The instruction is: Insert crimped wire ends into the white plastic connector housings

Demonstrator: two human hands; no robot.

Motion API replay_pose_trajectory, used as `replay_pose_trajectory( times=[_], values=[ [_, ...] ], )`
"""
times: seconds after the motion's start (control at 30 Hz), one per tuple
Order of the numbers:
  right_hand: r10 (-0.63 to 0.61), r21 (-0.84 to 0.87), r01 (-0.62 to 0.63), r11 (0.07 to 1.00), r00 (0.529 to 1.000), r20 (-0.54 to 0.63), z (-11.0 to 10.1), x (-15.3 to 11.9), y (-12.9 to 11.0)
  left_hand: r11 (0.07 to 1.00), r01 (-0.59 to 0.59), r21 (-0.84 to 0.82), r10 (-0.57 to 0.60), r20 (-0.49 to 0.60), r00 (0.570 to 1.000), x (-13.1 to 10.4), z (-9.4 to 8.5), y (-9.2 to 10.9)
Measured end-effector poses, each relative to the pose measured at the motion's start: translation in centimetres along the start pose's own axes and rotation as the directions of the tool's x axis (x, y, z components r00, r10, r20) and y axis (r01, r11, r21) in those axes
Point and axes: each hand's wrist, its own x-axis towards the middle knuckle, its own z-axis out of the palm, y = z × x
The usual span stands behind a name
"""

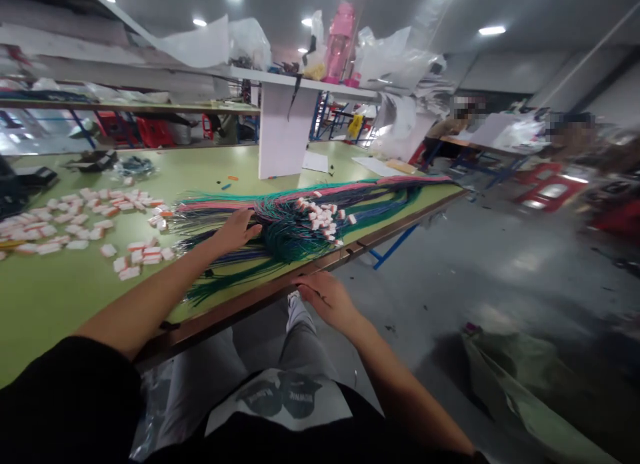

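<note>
My left hand (237,234) rests over the wire bundles, its fingers apart beside a coiled heap of green wires (287,234). White connectors (324,219) lie on the right part of that heap. Long pink, teal, blue and green wires (380,192) stretch along the table. Close to the table's front edge, my right hand (323,296) has its fingers bent together; what it holds, if anything, is too small to name. Many loose white and orange connectors (80,217) are scattered on the left of the green table (210,164).
A white upright panel (284,131) supports a shelf (310,82) with plastic bags and a pink bottle (341,41). Black trays (93,161) sit at the back left. People work at the far right, near red stools (550,186). A green cloth bundle (525,377) lies on the floor.
</note>
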Motion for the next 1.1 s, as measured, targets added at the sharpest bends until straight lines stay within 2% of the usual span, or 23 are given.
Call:
replay_pose_trajectory(
  times=[0.07,0.17,0.3,0.37,0.47,0.53,0.63,0.73,0.83,0.9,0.97,1.1],
  values=[
    [-0.008,0.002,0.008,1.000,1.000,-0.004,-0.1,1.1,0.4,0.995,0.098,0.021,-0.098,0.009,0.995,-2.1,-1.3,-2.3],
    [-0.011,0.003,0.011,1.000,1.000,0.001,-0.6,4.1,1.7,0.984,0.170,0.047,-0.170,-0.014,0.985,-6.0,-3.1,-6.1],
    [0.046,0.020,-0.046,0.999,0.999,0.024,-0.7,11.4,4.3,0.949,0.289,0.128,-0.283,-0.066,0.957,-11.0,-3.7,-9.9],
    [0.092,-0.057,-0.090,0.994,0.995,0.045,0.2,15.9,5.7,0.929,0.334,0.156,-0.323,-0.091,0.942,-12.7,-3.4,-10.8],
    [0.213,-0.258,-0.176,0.950,0.969,0.122,2.5,22.4,7.2,0.940,0.291,0.179,-0.280,-0.081,0.957,-14.0,-2.7,-11.0],
    [0.337,-0.426,-0.229,0.876,0.921,0.198,4.3,25.9,8.0,0.950,0.258,0.177,-0.244,-0.098,0.965,-14.2,-2.5,-10.7],
    [0.443,-0.514,-0.276,0.812,0.865,0.236,6.9,29.7,9.2,0.957,0.248,0.150,-0.227,-0.141,0.964,-14.3,-2.7,-10.2],
    [0.520,-0.549,-0.331,0.768,0.822,0.231,9.1,31.8,10.8,0.930,0.324,0.174,-0.289,-0.198,0.937,-14.5,-3.5,-10.1],
    [0.555,-0.568,-0.352,0.744,0.799,0.231,10.9,32.5,12.6,0.835,0.486,0.256,-0.438,-0.225,0.870,-15.0,-4.1,-10.3],
    [0.556,-0.567,-0.346,0.747,0.794,0.247,11.6,32.4,13.5,0.778,0.554,0.295,-0.516,-0.203,0.832,-15.4,-4.3,-10.6],
    [0.548,-0.563,-0.341,0.753,0.798,0.249,11.8,32.4,13.8,0.773,0.558,0.304,-0.539,-0.152,0.829,-15.7,-4.1,-10.8],
    [0.499,-0.550,-0.330,0.767,0.846,0.188,11.1,33.0,12.2,0.835,0.490,0.249,-0.492,-0.059,0.868,-15.9,-3.8,-11.3]
  ],
)
